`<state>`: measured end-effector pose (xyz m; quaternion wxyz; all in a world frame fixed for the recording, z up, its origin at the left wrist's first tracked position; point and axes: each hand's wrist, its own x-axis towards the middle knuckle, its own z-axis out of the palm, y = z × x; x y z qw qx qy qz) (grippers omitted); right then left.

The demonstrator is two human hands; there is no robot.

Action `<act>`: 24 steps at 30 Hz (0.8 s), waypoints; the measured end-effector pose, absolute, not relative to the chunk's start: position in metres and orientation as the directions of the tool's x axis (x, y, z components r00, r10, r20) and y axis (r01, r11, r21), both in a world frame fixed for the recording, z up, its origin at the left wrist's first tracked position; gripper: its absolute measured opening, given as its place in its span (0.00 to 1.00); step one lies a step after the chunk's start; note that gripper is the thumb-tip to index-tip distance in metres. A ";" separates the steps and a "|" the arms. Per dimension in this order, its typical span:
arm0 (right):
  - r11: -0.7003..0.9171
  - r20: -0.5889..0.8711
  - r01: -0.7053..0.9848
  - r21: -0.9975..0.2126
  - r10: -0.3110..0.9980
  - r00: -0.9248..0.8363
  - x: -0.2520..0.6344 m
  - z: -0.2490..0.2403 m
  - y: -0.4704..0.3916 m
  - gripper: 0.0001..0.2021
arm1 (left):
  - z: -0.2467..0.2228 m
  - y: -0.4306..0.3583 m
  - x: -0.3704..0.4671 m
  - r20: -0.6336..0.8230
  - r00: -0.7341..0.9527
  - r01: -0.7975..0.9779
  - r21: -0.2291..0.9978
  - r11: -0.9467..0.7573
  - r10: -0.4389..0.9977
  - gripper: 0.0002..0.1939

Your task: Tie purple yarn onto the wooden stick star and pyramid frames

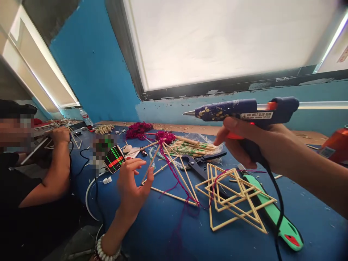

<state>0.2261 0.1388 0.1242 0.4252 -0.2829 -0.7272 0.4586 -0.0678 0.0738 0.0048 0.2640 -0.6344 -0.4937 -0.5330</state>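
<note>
My right hand (247, 141) is wrapped round the grip of a dark blue hot glue gun (225, 110), raised above the table. Its metal nozzle points left and a clear glue stick (320, 105) sticks out of its back. My left hand (133, 188) has thumb and fingers apart, with nothing seen between them. Beside it stands a pyramid-shaped frame of thin wooden sticks (185, 174), with magenta yarn (172, 168) tied at the top and trailing down. Several flat stick frames (231, 219), triangles and stars, lie stacked to the right.
A green-handled tool (285, 221) and black-handled cutters (195, 165) lie near the frames. Behind are magenta yarn heaps (138, 129) and bundled sticks (187, 148). A phone (114, 158) lies left; a co-worker's arm (51, 177) is farther left. An orange can (335, 145) stands right.
</note>
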 end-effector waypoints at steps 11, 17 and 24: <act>0.430 0.311 0.190 -0.882 0.837 -0.451 0.229 0.143 0.110 0.25 | -0.005 0.069 -0.074 0.840 -0.158 0.926 0.308 -0.218 0.518 0.05; 0.451 0.315 0.255 -0.855 0.844 -0.435 0.226 0.138 0.114 0.25 | -0.009 0.057 -0.079 0.885 -0.192 0.933 0.299 -0.202 0.425 0.04; 0.512 0.329 0.304 -0.803 0.807 -0.490 0.224 0.128 0.126 0.27 | -0.015 0.050 -0.082 0.863 -0.299 0.912 0.384 -0.145 0.407 0.03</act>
